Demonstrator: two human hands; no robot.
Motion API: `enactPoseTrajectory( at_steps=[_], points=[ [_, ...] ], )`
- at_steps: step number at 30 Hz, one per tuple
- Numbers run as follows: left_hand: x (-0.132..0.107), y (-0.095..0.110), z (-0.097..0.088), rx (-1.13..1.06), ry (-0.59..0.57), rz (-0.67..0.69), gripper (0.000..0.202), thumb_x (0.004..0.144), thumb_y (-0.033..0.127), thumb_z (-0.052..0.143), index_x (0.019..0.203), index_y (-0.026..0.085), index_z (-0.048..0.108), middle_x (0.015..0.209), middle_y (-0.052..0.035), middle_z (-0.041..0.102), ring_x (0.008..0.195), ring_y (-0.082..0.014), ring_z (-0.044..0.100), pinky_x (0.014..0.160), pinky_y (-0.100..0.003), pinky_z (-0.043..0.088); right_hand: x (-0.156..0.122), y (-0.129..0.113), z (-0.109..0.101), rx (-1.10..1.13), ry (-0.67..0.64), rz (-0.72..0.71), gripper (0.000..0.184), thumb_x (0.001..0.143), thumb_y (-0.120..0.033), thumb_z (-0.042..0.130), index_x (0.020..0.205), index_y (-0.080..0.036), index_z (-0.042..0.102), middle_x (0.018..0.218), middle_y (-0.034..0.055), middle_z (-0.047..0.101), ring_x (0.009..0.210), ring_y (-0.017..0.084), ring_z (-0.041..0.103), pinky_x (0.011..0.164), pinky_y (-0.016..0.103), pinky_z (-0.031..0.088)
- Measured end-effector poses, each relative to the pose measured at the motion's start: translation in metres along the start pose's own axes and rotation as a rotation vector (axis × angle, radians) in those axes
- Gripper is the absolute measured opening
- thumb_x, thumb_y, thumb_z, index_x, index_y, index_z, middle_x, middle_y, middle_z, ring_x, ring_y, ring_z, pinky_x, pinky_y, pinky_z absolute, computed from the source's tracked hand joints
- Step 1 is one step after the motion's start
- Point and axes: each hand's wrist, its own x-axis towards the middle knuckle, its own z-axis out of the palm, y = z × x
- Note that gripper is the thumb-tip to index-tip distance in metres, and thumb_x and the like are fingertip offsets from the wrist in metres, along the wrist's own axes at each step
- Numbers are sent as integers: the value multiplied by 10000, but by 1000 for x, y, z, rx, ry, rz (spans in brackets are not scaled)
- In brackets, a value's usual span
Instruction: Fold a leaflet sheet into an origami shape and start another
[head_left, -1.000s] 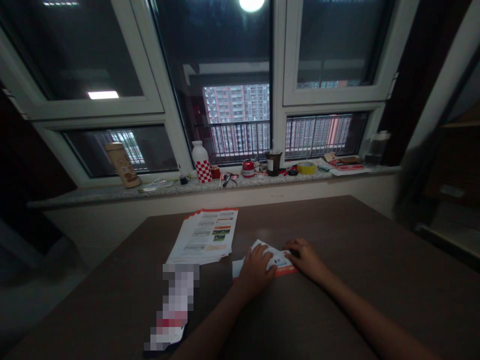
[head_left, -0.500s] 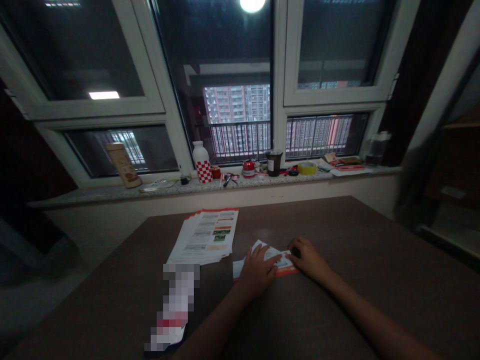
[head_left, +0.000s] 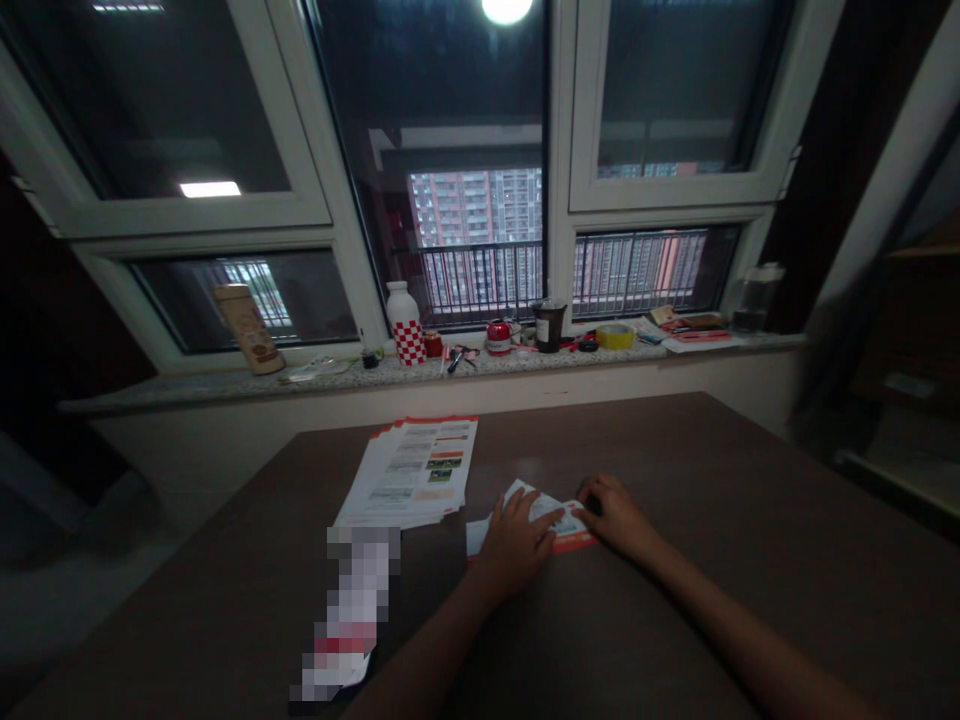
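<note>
A folded leaflet (head_left: 541, 508) lies flat on the table, white with an orange band along its lower edge and small print showing near its right end. Its upper layer rises slightly in a loose fold, and a white corner sticks out to the left.

The left hand (head_left: 516, 545) rests on the leaflet's left half with the fingers spread and extended, pressing it down, not clenched. The right hand (head_left: 616, 518) sits at the leaflet's right end with its fingers curved over the paper. Whether those fingers pinch the sheet or only rest on it cannot be told. The leaflet lies between the two hands, and both touch it.

The brown table (head_left: 697, 450) offers broad bare room to the right of the right hand and ahead toward the window. On the left, a stack of leaflets (head_left: 409, 472) sits just beside the white corner, leaving a narrow gap. A pixelated object (head_left: 352, 610) lies nearer the table's front edge, beside the left forearm. Well beyond the table's far edge, a stone sill (head_left: 180, 392) holds a checkered bottle (head_left: 405, 325), a roll of yellow tape (head_left: 615, 336), and other small items.
</note>
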Motion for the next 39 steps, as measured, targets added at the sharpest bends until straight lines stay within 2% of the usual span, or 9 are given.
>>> enactPoseTrajectory(
  at_steps=[11, 17, 22, 24, 27, 30, 33, 37, 39],
  points=[
    [0, 0, 0, -19, -3, 2, 403, 948, 395, 436, 1350, 422, 457, 1426, -22, 424, 1351, -286, 301, 1105, -571, 229, -1, 1, 1, 91, -13, 0, 82, 769, -265, 634, 823, -206, 613, 937, 48, 619, 955, 226, 535, 872, 364, 396],
    [1, -1, 2, -28, 7, 1, 386, 939, 395, 456, 1324, 417, 488, 1416, -27, 430, 1350, -285, 300, 1100, -570, 235, -1, -6, -2, 203, -24, 5, 66, 753, -220, 620, 814, -197, 630, 894, 42, 649, 899, 208, 571, 820, 321, 423],
    [1, 3, -2, 3, 105, -36, 376, 873, 414, 577, 1237, 320, 586, 1235, -70, 538, 1216, -268, 442, 1105, -566, 214, -1, -4, 1, 283, -4, 28, 117, 739, -181, 597, 852, -186, 628, 835, 35, 650, 806, 185, 592, 765, 298, 455],
    [1, 5, -5, 23, 119, -56, 339, 866, 423, 589, 1186, 316, 618, 1143, -58, 574, 1139, -258, 494, 1096, -582, 209, -1, -3, 1, 303, -7, 34, 189, 732, -169, 595, 913, -187, 643, 833, 33, 652, 799, 183, 595, 773, 302, 464],
    [1, 6, -8, 25, 107, -69, 276, 903, 383, 542, 1164, 342, 624, 1126, -37, 604, 1111, -243, 522, 1093, -613, 173, -2, -1, -6, 320, -68, -10, 236, 749, -186, 593, 967, -199, 685, 912, 56, 670, 876, 204, 598, 846, 342, 460],
    [1, 4, -5, -8, 84, -58, 299, 934, 389, 488, 1213, 358, 591, 1249, -32, 589, 1208, -252, 476, 1101, -635, 114, -3, 2, -16, 390, -169, -118, 262, 782, -222, 587, 1013, -221, 711, 1033, 76, 669, 1016, 236, 577, 932, 392, 429],
    [1, 0, -2, -49, 25, -72, 359, 928, 446, 478, 1274, 373, 538, 1383, -18, 513, 1321, -300, 366, 1073, -698, 80, -2, 6, -19, 452, -200, -175, 273, 795, -217, 567, 1019, -241, 722, 1099, 77, 655, 1088, 247, 553, 983, 427, 399],
    [1, -2, -3, -71, -19, -80, 384, 928, 409, 476, 1310, 394, 500, 1433, -2, 461, 1379, -321, 258, 1054, -723, 79, 0, 7, -14, 383, -177, -176, 217, 806, -220, 586, 950, -254, 746, 1019, 74, 674, 1048, 243, 561, 977, 434, 393],
    [1, -1, -5, -67, 0, -78, 364, 918, 382, 500, 1280, 412, 530, 1405, 1, 479, 1365, -315, 273, 1066, -702, 87, 1, 6, -13, 336, -176, -204, 178, 825, -250, 604, 928, -267, 749, 980, 67, 677, 1023, 236, 563, 967, 427, 393]
  ],
)
